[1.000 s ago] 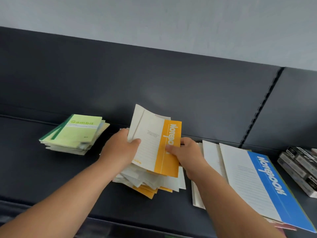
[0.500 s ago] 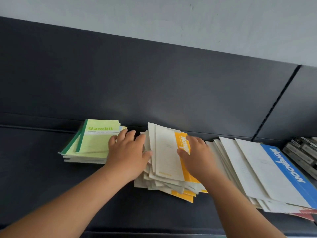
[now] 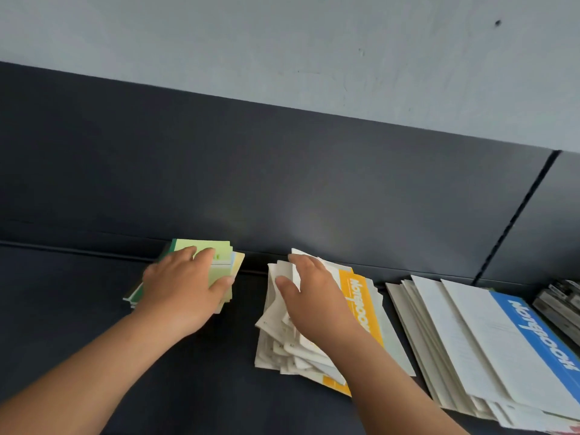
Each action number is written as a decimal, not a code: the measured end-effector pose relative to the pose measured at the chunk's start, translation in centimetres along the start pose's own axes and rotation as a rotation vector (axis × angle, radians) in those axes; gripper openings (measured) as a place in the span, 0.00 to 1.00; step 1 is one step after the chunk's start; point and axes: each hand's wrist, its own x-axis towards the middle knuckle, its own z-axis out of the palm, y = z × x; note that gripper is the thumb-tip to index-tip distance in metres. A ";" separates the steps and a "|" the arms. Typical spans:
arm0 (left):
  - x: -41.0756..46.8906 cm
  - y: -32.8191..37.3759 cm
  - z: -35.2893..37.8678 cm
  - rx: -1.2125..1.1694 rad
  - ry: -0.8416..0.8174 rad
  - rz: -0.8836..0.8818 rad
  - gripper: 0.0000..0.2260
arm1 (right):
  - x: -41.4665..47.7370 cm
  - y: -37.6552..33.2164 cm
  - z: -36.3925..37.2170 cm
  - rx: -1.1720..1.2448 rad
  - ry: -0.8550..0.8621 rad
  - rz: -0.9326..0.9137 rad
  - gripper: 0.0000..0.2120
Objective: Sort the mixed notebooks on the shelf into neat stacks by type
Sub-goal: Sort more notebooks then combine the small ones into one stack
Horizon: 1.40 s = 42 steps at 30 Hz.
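On a dark shelf [image 3: 204, 387] below a pale grey wall [image 3: 282, 42], we have both hands on notebook stacks.
Our left hand [image 3: 185, 287] lies flat, fingers relaxed, atop the green stack [image 3: 219, 265]; our right hand [image 3: 314, 296], fingers spread, presses the untidy orange-and-white stack [image 3: 361, 306] beneath it. Just right of that hand fans the blue stack [image 3: 502, 340].

Left hand [image 3: 183, 288] resting on green notebooks [image 3: 219, 270], right hand [image 3: 314, 298] flat on orange-banded pile [image 3: 359, 301], dark shelf [image 3: 62, 309]

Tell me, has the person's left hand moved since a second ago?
Yes. The left hand has moved leftward, off the orange notebook pile, and now rests on the green notebook stack.
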 end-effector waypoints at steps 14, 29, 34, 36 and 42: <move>3.2 -9.9 -0.9 -0.383 -0.234 -0.179 0.26 | 1.9 -6.6 6.8 0.203 -0.066 0.180 0.18; 5.4 -13.7 0.5 -0.940 -0.529 -0.111 0.18 | 4.5 -10.5 12.6 0.189 0.076 0.503 0.24; 5.3 -13.8 0.3 -1.090 -0.476 -0.202 0.27 | 4.2 -11.1 13.1 0.237 0.113 0.455 0.27; 5.5 -14.4 0.3 -1.144 -0.456 -0.217 0.34 | 4.0 -11.5 13.2 0.266 0.136 0.412 0.27; 5.7 -17.0 0.3 -1.470 -0.625 -0.411 0.16 | 4.0 -12.9 13.0 0.414 0.126 0.352 0.40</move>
